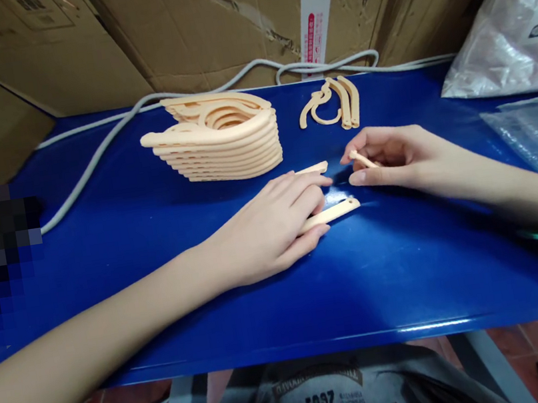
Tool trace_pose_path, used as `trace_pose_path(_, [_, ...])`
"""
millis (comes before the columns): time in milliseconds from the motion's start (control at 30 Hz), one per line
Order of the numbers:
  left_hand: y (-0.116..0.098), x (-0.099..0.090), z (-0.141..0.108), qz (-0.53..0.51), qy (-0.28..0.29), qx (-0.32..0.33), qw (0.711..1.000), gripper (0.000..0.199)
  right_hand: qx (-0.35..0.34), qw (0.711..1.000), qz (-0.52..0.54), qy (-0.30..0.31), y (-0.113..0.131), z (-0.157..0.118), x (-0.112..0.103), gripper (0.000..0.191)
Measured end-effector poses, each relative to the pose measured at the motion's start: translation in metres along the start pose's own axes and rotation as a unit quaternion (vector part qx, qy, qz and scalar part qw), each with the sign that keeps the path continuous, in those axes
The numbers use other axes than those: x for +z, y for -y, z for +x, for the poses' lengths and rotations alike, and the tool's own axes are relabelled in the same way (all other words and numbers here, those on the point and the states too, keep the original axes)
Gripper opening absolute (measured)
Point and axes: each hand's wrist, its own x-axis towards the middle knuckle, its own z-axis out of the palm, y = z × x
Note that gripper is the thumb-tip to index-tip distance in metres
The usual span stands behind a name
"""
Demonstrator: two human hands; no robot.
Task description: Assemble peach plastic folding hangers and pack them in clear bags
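My left hand (280, 223) lies over the blue table, palm down. Between its thumb and fingers is a cream plastic hanger arm (334, 212) with a hole at its end. A second cream strip (315, 168) pokes out beyond the fingers; whether it joins the first is hidden. To the right, my right hand (400, 151) pinches a slim cream plastic piece (362, 158), its far part hidden in the palm. Behind my left hand stands a stack of cream plastic hangers (226, 151). Loose hanger arms (349, 102) and a cream hook (329, 118) lie farther back.
A grey cable (104, 148) runs along the back of the blue table (362, 282). Cardboard boxes (232, 25) stand behind it. Plastic bags (502, 38) sit at the right. The table's front edge is close to the body.
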Motion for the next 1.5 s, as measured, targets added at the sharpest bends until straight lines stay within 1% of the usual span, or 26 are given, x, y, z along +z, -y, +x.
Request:
trace_pose_path(67, [0.001, 0.0, 0.0, -0.008, -0.004, -0.011, 1.0, 0.014, -0.018, 0.998, -0.053, 0.001, 0.002, -0.002, 0.001, 0.029])
trace_pose_path(133, [0.002, -0.001, 0.0, -0.014, -0.011, -0.022, 1.0, 0.015, -0.034, 0.995, -0.097, 0.0, 0.003, -0.003, 0.002, 0.033])
trace_pose_path(333, [0.004, -0.002, 0.001, -0.03, -0.02, -0.041, 0.999, 0.017, -0.042, 0.994, -0.103, 0.009, 0.001, -0.007, 0.002, 0.04])
trace_pose_path(600, [0.002, -0.004, 0.001, -0.034, -0.021, -0.045, 0.998, 0.014, -0.064, 0.971, -0.232, 0.013, 0.009, -0.01, 0.005, 0.034])
trace_pose_path(700, [0.002, -0.004, 0.001, -0.034, -0.02, -0.049, 0.998, 0.014, -0.065, 0.962, -0.262, 0.03, 0.01, -0.01, 0.007, 0.037])
trace_pose_path(867, [0.003, -0.002, 0.001, -0.037, -0.029, -0.047, 0.998, 0.014, -0.062, 0.956, -0.284, 0.041, 0.009, -0.012, 0.009, 0.042])
trace_pose_path(1000, [0.005, -0.002, 0.0, -0.023, -0.023, -0.039, 0.999, 0.013, -0.069, 0.95, -0.303, 0.037, 0.007, -0.013, 0.01, 0.04])
trace_pose_path(1233, [0.004, -0.001, 0.0, -0.015, -0.017, -0.035, 0.999, 0.016, -0.064, 0.944, -0.321, 0.035, 0.008, -0.015, 0.013, 0.039])
trace_pose_path(1500, [0.005, 0.0, 0.0, -0.016, -0.021, -0.032, 0.999, 0.016, -0.069, 0.953, -0.293, 0.042, 0.011, -0.015, 0.013, 0.039])
